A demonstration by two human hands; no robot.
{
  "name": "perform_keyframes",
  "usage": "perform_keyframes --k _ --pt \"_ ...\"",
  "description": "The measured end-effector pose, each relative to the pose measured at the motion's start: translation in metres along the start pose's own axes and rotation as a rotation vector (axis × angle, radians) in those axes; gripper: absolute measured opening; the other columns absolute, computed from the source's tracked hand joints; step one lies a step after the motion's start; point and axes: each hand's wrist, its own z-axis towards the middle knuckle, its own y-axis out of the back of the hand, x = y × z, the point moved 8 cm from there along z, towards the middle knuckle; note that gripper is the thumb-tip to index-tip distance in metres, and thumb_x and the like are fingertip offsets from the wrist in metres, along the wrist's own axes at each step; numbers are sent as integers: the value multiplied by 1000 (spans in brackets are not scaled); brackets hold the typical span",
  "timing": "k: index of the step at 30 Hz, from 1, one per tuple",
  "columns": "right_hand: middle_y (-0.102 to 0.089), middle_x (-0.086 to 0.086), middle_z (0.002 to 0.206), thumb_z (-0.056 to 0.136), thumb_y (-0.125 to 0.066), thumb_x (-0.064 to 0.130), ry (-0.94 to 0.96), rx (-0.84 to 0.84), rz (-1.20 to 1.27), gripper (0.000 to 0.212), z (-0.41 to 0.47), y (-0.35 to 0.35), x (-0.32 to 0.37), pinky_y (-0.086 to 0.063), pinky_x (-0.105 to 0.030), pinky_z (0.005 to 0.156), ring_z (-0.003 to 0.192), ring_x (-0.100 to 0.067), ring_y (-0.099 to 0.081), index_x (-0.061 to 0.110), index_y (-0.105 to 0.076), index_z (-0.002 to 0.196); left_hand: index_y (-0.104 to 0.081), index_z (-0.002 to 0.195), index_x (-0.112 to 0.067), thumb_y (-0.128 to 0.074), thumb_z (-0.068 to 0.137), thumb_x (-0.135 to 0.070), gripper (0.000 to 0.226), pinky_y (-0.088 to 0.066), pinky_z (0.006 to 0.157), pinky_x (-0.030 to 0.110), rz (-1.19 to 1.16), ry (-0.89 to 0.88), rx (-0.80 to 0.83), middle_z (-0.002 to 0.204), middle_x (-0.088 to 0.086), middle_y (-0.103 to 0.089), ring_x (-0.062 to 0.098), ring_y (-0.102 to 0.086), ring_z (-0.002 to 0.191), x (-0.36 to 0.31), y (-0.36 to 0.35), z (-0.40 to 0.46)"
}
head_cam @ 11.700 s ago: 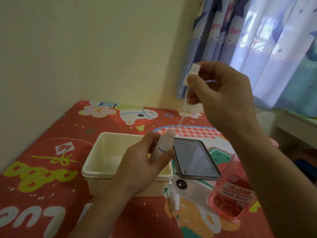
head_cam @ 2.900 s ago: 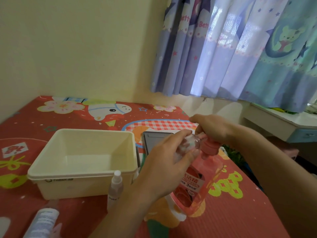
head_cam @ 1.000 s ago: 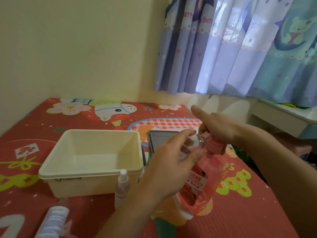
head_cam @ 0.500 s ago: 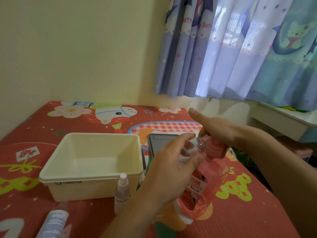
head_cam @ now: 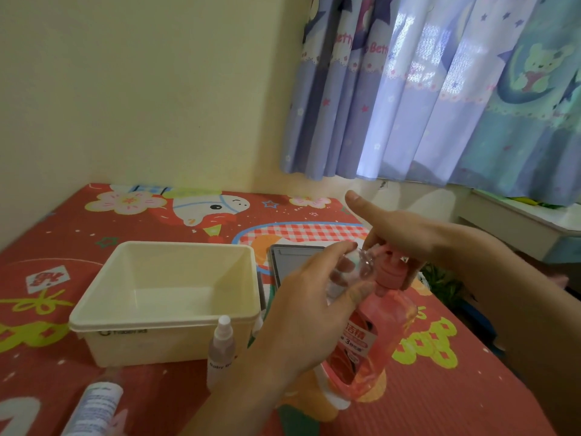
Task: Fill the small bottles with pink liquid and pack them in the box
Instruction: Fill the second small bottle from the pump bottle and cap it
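A small clear bottle (head_cam: 353,272) is held tilted, its open mouth placed at the nozzle of the pink pump bottle (head_cam: 374,328), which stands on the right and is partly filled with pink liquid. A small capped spray bottle (head_cam: 221,350) stands upright just near the cream box (head_cam: 163,325). Another bottle (head_cam: 94,407) is seen at the near left edge.

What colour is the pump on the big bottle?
Pink, like the liquid below; the pump shows in the head view.

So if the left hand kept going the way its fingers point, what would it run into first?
Probably the pink pump head: the left hand holds a small clear bottle right against it, with the right hand just beyond.
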Motion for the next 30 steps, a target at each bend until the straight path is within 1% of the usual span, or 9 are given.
perform_keyframes --k 5,9,12,15,18,21,25,27,30 --pt "-66 1 86 77 -22 88 37 -99 -53 88 5 -2 0 -48 -27 65 76 -19 -61 14 -67 92 -41 141 -46 -53 89 -68 57 -41 82 4 8 -8 -7 132 -26 -57 -19 -48 114 2 0 1" --pt "-57 7 75 84 -22 82 94 -128 -40 73 6 -5 2 -38 -30 74 67 -7 -52 20 -60 85 -46 139 -43 -55 91 -65 53 -44 83 7 13 -4 0 121 -25 -62 -13 -54 109 2 -1 -1" --pt "-71 -2 65 72 -24 92 29 -14 -12 97 3 -2 -1 -54 -31 56 55 -17 -67 8 -72 76 -47 139 -41 -55 90 -66 55 -45 79 9 -3 2 0 115 -26 -62 -12 -55 107 1 0 -1" --pt "-73 -4 68 60 -27 98 10 -15 3 102 1 1 -2 -56 -34 45 55 -19 -69 9 -74 72 -43 140 -44 -54 89 -68 57 -43 77 6 -10 -1 -11 118 -28 -61 -14 -54 109 1 0 -1" --pt "-66 6 56 74 -23 89 71 -129 -71 85 4 -1 1 -43 -27 51 62 -16 -62 16 -66 72 -42 140 -44 -54 90 -67 56 -41 86 4 -1 -2 -6 130 -25 -58 -15 -50 115 1 -2 -1" --pt "-57 11 38 83 -24 83 107 -149 -54 79 3 -3 3 -36 -27 56 56 -13 -54 16 -63 65 -45 138 -43 -55 91 -64 52 -45 82 10 -2 5 7 120 -22 -62 -11 -55 109 1 -4 -2" --pt "-70 -2 63 67 -25 94 37 -68 -30 92 1 -1 1 -53 -28 46 58 -20 -68 13 -69 79 -47 139 -41 -57 92 -60 51 -44 82 8 -6 -2 -4 116 -24 -62 -10 -55 108 -2 -1 -2" --pt "-71 -2 60 54 -28 99 24 -19 -5 101 -1 0 2 -56 -34 43 57 -22 -70 12 -72 81 -47 139 -42 -58 92 -58 51 -44 81 5 -2 -11 -20 117 -24 -63 -12 -55 108 -4 2 -1" --pt "-66 5 52 62 -26 96 38 -73 -7 96 -1 -1 2 -51 -27 48 51 -13 -66 12 -68 81 -48 141 -39 -59 93 -54 51 -41 86 3 -9 -13 -29 123 -23 -62 -11 -54 112 -3 2 0"
